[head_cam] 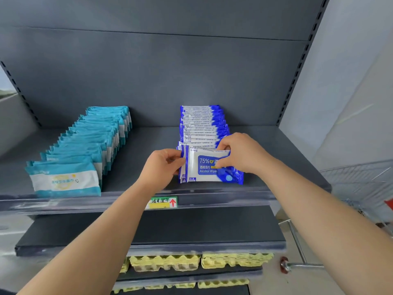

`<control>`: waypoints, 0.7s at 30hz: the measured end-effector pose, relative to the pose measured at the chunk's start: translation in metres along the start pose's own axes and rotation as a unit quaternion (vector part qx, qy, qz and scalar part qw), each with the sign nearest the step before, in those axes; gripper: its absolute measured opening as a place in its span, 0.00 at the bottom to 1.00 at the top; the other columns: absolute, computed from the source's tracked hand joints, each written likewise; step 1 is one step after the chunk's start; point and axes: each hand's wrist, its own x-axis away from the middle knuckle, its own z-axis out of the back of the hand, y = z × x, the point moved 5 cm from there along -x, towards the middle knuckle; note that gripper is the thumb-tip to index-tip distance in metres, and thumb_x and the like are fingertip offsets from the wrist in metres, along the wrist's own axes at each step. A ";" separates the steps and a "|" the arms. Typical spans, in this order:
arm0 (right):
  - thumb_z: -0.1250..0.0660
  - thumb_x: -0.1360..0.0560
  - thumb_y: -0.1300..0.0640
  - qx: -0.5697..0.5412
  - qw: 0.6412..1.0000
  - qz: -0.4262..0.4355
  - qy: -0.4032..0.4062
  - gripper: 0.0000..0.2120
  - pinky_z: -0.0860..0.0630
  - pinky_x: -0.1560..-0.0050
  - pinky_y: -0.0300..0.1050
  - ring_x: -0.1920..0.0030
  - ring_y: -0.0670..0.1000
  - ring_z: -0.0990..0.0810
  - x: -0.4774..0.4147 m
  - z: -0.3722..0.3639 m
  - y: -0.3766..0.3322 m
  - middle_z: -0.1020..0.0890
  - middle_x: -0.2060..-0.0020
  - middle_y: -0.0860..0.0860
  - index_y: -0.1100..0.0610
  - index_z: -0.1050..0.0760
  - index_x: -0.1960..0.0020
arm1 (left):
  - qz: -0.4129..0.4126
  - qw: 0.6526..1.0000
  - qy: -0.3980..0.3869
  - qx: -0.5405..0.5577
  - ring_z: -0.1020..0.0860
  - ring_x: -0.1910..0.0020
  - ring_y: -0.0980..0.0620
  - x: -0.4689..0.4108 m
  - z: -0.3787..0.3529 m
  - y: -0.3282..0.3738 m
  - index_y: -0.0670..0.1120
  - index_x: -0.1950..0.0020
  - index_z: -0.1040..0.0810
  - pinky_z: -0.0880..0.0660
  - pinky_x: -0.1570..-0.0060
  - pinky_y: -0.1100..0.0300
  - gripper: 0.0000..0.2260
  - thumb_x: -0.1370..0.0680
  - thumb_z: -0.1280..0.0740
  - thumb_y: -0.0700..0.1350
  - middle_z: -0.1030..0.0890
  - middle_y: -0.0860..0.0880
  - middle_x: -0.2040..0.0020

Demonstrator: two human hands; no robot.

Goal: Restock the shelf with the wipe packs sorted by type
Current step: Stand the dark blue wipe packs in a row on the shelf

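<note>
Both hands pinch front alcohol-wipe pack (202, 167) | left hand (163, 165): left edge | right hand (240, 154): top-right corner

Both grips closed on one wipe pack (205, 167), arms extended forward.
The left forearm (102, 235) is bare and rises from the lower left edge toward centre, wrist roughly in line with it. The left grip (162, 167) is thumb side up, fingers curled, pinching the pack's left edge. The right forearm (319, 201) is bare and enters from the lower right edge. The right grip (241, 154) sits slightly higher than the left, knuckles up, fingers curled over the pack's upper right corner, thumb on its front face. The grips do not touch each other.
</note>
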 end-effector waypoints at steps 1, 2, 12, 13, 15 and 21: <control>0.23 0.34 0.49 0.003 1.000 0.000 -0.002 0.18 0.26 0.48 0.49 0.50 0.49 0.26 -0.002 0.000 0.000 0.26 0.55 0.45 0.52 0.22 0.47 | 0.003 1.000 -0.011 0.012 0.18 0.49 0.53 0.000 -0.001 0.001 0.47 0.45 0.22 0.20 0.52 0.58 0.12 0.23 0.35 0.52 0.17 0.51 0.49; 0.23 0.34 0.49 0.011 1.000 0.003 -0.002 0.17 0.26 0.50 0.48 0.50 0.49 0.27 -0.002 0.000 -0.001 0.25 0.55 0.44 0.51 0.22 0.48 | 0.008 0.999 -0.026 0.027 0.17 0.50 0.54 0.002 -0.003 0.002 0.47 0.45 0.22 0.20 0.51 0.58 0.14 0.24 0.34 0.55 0.16 0.51 0.49; 0.25 0.35 0.42 -0.041 0.996 0.025 0.073 0.23 0.30 0.55 0.42 0.54 0.44 0.27 0.021 -0.015 0.010 0.29 0.54 0.40 0.48 0.29 0.46 | -0.033 0.984 0.019 -0.172 0.20 0.60 0.61 0.026 -0.002 0.005 0.49 0.46 0.21 0.26 0.65 0.72 0.18 0.31 0.25 0.55 0.18 0.58 0.54; 0.26 0.33 0.42 -0.081 0.993 0.013 0.088 0.25 0.29 0.53 0.41 0.52 0.44 0.27 0.022 -0.014 0.018 0.30 0.51 0.41 0.48 0.30 0.41 | -0.040 0.982 0.033 -0.179 0.21 0.58 0.60 0.027 -0.001 0.008 0.50 0.44 0.23 0.28 0.65 0.72 0.19 0.31 0.25 0.55 0.20 0.59 0.52; 0.29 0.28 0.45 -0.147 0.985 0.011 0.088 0.28 0.29 0.48 0.40 0.47 0.43 0.28 0.022 -0.015 0.029 0.31 0.42 0.43 0.48 0.34 0.31 | -0.041 0.987 0.039 -0.152 0.23 0.50 0.58 0.027 -0.002 0.010 0.51 0.36 0.30 0.27 0.61 0.72 0.26 0.31 0.25 0.52 0.25 0.59 0.45; 0.41 0.20 0.49 -0.102 0.993 0.004 0.065 0.23 0.26 0.40 0.45 0.35 0.46 0.30 0.023 -0.039 0.030 0.36 0.30 0.48 0.53 0.36 0.26 | -0.019 0.991 -0.068 -0.118 0.24 0.44 0.57 0.028 -0.018 0.007 0.55 0.27 0.41 0.24 0.59 0.69 0.30 0.25 0.31 0.49 0.26 0.56 0.35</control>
